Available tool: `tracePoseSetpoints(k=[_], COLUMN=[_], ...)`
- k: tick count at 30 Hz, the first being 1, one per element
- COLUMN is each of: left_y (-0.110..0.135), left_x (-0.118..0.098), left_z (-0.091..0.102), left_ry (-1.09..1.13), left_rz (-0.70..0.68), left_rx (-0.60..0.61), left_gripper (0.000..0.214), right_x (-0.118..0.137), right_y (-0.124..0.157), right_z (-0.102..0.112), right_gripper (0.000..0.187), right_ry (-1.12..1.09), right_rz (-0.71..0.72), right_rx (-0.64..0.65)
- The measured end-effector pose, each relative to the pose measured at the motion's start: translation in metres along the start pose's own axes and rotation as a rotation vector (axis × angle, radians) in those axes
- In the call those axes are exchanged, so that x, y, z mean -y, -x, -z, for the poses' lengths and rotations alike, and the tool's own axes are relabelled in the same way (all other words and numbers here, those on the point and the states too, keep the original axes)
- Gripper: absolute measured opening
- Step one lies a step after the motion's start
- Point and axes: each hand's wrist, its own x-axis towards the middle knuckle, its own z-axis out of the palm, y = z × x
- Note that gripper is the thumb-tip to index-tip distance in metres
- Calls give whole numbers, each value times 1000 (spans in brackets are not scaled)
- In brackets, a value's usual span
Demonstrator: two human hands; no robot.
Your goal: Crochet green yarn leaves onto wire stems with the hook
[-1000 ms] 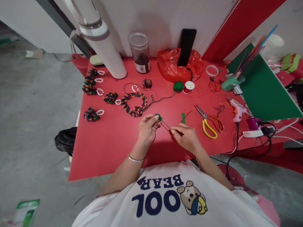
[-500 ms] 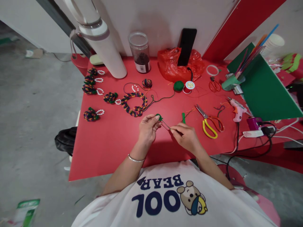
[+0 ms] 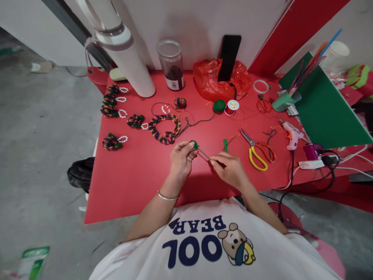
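My left hand (image 3: pixel 181 156) pinches a small green crocheted piece (image 3: pixel 194 145) between thumb and fingers, above the near middle of the red table. A thin, straight dark green yarn strand (image 3: pixel 203 153) runs from that piece to my right hand (image 3: pixel 225 166), whose closed fingers grip its end. Just beyond my right hand lies a green-handled tool (image 3: pixel 225 145) with a thin tip. Scissors (image 3: pixel 256 151) with yellow and red handles rest farther right. A multicoloured crocheted strip (image 3: pixel 164 129) curls in a loop to the left of my hands.
Several crocheted flowers with white bead loops (image 3: pixel 111 142) lie at left. A green yarn ball (image 3: pixel 219 105), thread spool (image 3: pixel 233 105) and multicoloured yarn ball (image 3: pixel 180 103) sit farther back. A white flask (image 3: pixel 136 66), jar (image 3: pixel 171 66) and phone (image 3: pixel 229 58) stand behind; a glue gun (image 3: pixel 292 134) is right.
Both hands stay almost in place. The strand between them looks slightly thicker and greener now, and the whole view has shifted very little.
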Motion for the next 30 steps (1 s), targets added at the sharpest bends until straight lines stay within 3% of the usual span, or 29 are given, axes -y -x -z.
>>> tracePoseSetpoints(k=[22, 30], left_y=[-7, -2], left_x=[5, 2], left_z=[10, 4], left_ry=[-49, -38], left_rz=[-31, -17], left_rx=[74, 39], left_gripper=[36, 43], right_x=[0, -2], right_y=[-2, -1], right_z=[1, 2], right_gripper=[18, 21], right_ry=[10, 35], right_rz=[28, 15], right_rx=[18, 65])
